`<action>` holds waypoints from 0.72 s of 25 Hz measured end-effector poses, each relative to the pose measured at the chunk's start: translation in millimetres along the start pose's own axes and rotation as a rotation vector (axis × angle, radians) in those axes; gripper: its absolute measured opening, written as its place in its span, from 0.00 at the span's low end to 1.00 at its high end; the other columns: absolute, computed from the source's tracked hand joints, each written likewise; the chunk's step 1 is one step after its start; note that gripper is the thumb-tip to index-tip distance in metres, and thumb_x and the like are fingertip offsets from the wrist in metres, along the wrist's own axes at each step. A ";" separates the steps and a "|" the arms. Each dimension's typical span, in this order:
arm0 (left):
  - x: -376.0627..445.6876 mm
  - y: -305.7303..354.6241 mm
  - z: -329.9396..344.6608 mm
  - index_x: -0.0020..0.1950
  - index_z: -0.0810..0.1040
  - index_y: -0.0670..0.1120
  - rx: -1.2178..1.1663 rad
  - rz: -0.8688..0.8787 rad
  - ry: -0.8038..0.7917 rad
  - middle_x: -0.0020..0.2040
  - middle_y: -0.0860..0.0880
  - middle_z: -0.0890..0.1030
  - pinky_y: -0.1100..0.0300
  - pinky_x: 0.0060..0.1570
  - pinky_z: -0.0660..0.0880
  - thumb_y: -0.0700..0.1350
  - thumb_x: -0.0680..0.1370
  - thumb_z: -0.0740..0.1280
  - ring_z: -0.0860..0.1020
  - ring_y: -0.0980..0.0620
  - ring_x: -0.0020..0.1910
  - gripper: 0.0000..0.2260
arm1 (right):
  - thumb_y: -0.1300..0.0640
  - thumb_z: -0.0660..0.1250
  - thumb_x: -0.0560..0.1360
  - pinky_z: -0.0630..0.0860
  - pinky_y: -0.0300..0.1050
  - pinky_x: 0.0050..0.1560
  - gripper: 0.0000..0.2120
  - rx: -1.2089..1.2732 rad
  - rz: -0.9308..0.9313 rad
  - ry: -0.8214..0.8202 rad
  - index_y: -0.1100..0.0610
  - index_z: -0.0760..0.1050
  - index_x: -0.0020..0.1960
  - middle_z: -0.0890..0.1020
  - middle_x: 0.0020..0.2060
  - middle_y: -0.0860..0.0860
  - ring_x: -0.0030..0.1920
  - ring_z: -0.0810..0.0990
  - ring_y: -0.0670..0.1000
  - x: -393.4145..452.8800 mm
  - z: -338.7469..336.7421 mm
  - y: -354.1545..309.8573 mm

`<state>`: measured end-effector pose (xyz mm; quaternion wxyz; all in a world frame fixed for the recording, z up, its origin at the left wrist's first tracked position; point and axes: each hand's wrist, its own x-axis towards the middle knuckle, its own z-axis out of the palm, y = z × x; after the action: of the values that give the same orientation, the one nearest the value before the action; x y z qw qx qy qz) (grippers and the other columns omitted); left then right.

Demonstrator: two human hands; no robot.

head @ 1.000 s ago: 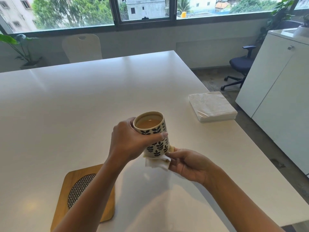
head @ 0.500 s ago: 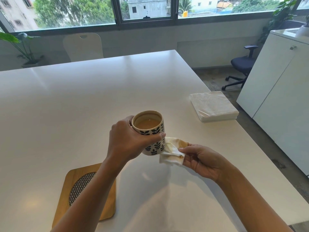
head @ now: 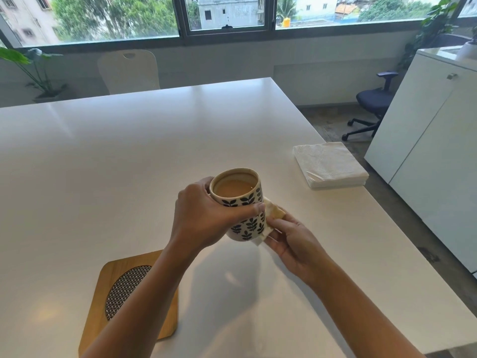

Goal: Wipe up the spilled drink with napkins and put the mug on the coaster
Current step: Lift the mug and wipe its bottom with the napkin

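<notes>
The big white table (head: 129, 156) fills most of the room in front of me, its near edge cut off below. A white cabinet (head: 426, 140) stands off to the right, running out of sight. On the near left of the table lies the wooden coaster (head: 165, 313), its woven middle partly covered by the person's left forearm. A stack of white napkins (head: 330, 164) sits near the table's right edge, well apart from the hands.

The left hand (head: 204, 218) grips the leaf-patterned mug (head: 245, 202), fingers wrapped behind it, thumb across the front; the mug is lifted off the table and tilted slightly, with milky brown drink inside. Its base is hard to make out. The right hand (head: 291, 241) pinches a stained, crumpled napkin (head: 272, 215) against the mug's lower right side; most of the napkin is hidden behind mug and fingers.
</notes>
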<state>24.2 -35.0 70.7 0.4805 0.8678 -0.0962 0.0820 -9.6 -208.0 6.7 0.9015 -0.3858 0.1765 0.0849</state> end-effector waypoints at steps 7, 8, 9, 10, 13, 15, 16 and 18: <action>2.8 9.4 2.6 0.54 0.86 0.53 -0.027 0.009 -0.012 0.44 0.59 0.87 0.59 0.43 0.84 0.64 0.58 0.82 0.85 0.62 0.44 0.28 | 0.66 0.60 0.79 0.84 0.50 0.46 0.17 0.182 0.226 -0.090 0.65 0.70 0.68 0.83 0.50 0.65 0.48 0.85 0.60 3.0 19.7 17.3; 3.4 9.5 2.7 0.54 0.86 0.53 -0.028 0.008 -0.008 0.44 0.59 0.87 0.58 0.43 0.84 0.65 0.58 0.81 0.85 0.62 0.44 0.29 | 0.67 0.61 0.78 0.84 0.51 0.46 0.19 0.199 0.247 -0.087 0.66 0.69 0.69 0.83 0.50 0.66 0.47 0.86 0.60 2.9 20.9 19.3; 4.3 9.4 2.6 0.54 0.85 0.53 -0.029 0.006 -0.004 0.44 0.59 0.87 0.57 0.44 0.84 0.66 0.57 0.81 0.85 0.62 0.44 0.30 | 0.69 0.62 0.75 0.83 0.52 0.47 0.22 0.209 0.265 -0.092 0.68 0.68 0.69 0.83 0.50 0.66 0.46 0.86 0.60 1.8 22.2 20.3; 5.3 8.7 2.1 0.54 0.85 0.53 -0.029 0.003 0.002 0.44 0.59 0.87 0.57 0.44 0.84 0.67 0.56 0.80 0.85 0.62 0.44 0.31 | 0.70 0.63 0.72 0.83 0.52 0.47 0.25 0.209 0.283 -0.097 0.69 0.67 0.69 0.83 0.51 0.66 0.45 0.87 0.59 0.7 23.2 21.6; 8.7 5.6 0.0 0.53 0.86 0.53 -0.032 -0.018 0.024 0.43 0.59 0.87 0.56 0.45 0.84 0.69 0.55 0.78 0.85 0.63 0.44 0.32 | 0.72 0.63 0.70 0.84 0.50 0.43 0.25 0.195 0.348 -0.142 0.67 0.69 0.67 0.83 0.50 0.66 0.42 0.87 0.59 -3.5 24.5 23.9; 10.0 2.9 -1.2 0.52 0.85 0.54 -0.026 -0.026 0.040 0.42 0.60 0.86 0.55 0.45 0.84 0.69 0.55 0.78 0.84 0.64 0.43 0.30 | 0.72 0.63 0.71 0.85 0.49 0.39 0.22 0.170 0.373 -0.164 0.65 0.71 0.65 0.83 0.50 0.66 0.41 0.87 0.58 -7.7 24.2 22.8; 10.4 1.7 -2.0 0.52 0.85 0.54 -0.023 -0.029 0.048 0.42 0.60 0.86 0.55 0.45 0.84 0.69 0.55 0.78 0.84 0.64 0.43 0.30 | 0.71 0.63 0.71 0.85 0.48 0.38 0.22 0.165 0.384 -0.176 0.64 0.72 0.64 0.83 0.51 0.66 0.42 0.87 0.58 -9.5 23.6 22.1; 11.6 -1.2 -3.8 0.52 0.85 0.54 -0.006 -0.032 0.065 0.42 0.60 0.86 0.55 0.45 0.84 0.69 0.55 0.78 0.84 0.64 0.43 0.30 | 0.72 0.63 0.71 0.85 0.49 0.37 0.23 0.172 0.398 -0.201 0.64 0.72 0.65 0.81 0.54 0.67 0.43 0.87 0.60 -12.2 20.6 20.2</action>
<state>35.5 -32.2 74.4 0.4871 0.8648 -0.0668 0.1023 -21.5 -179.3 11.1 0.9096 -0.2550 0.1650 0.2836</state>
